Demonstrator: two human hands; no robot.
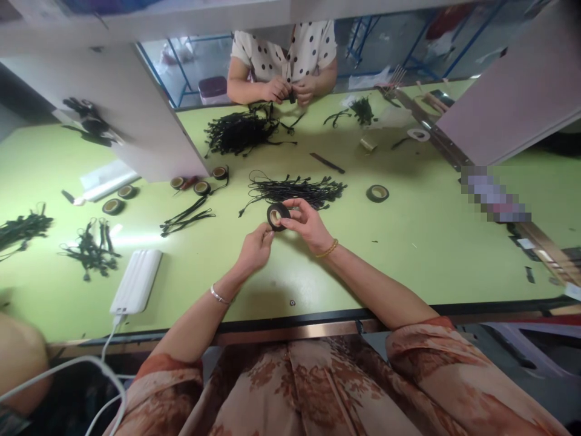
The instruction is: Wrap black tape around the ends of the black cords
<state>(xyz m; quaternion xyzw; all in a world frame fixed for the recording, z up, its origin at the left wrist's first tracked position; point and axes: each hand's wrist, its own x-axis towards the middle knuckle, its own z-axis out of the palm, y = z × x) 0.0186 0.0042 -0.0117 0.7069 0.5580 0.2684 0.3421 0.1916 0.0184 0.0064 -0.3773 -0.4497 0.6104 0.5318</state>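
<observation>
Right hand (pixel 313 227) grasps the tape roll (pixel 272 209); whether left hand (pixel 255 249) grips, I cannot tell. Tabletop (pixel 331 281) spreads between them and near edge (pixel 295 319).

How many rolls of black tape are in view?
7: one roll in the right hand, one on the table to its right, three near the white panel's foot, two farther left. More may be hidden.

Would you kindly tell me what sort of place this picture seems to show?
Probably a hand-assembly workshop: bundles of black cords lie on a long green table, the wearer's right hand holds a roll of black tape, and a co-worker opposite handles a small dark piece.
</observation>
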